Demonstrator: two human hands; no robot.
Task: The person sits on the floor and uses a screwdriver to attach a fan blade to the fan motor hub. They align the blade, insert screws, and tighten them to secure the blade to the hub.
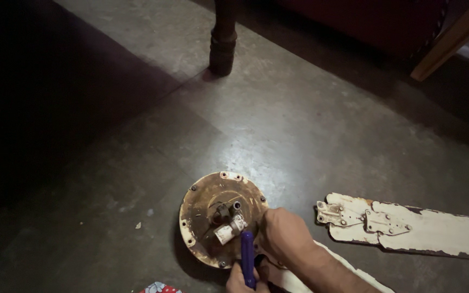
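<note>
A round, rusty fan motor (207, 217) lies flat on the floor, with a small white cylinder and a stub shaft at its centre. My right hand (284, 234) is curled over the motor's right edge and grips it. My left hand (238, 282) sits at the bottom edge of the view. It holds a blue-handled screwdriver (247, 258) upright, with the tip pointing at the motor's centre. The tip itself is hidden.
A worn white fan blade (424, 230) with a metal bracket lies on the floor to the right. Part of another white blade (299, 279) shows under my right arm. A dark furniture leg (222, 46) stands at the back, a wooden leg (446, 43) at the far right.
</note>
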